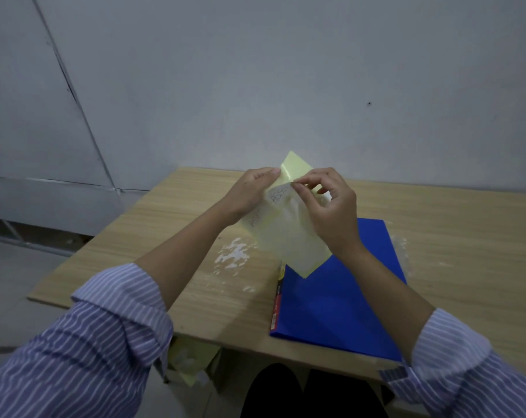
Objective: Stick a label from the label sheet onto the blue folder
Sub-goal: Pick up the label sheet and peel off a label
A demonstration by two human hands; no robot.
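A pale yellow label sheet (288, 236) hangs tilted in the air above the table, one corner up, one down over the blue folder (334, 300). The folder lies flat on the table with a red and yellow printed strip along its left edge. My left hand (249, 194) grips the sheet's upper left edge. My right hand (328, 206) pinches with thumb and forefinger at the edge of a white handwritten label (278, 196) near the top of the sheet. Part of the sheet is hidden behind my right hand.
The wooden table (171, 236) has white torn paper residue (233, 254) left of the folder. A grey wall stands right behind the table. Under the front edge, more yellow sheets (189, 357) lie in a box. My knees show at the bottom.
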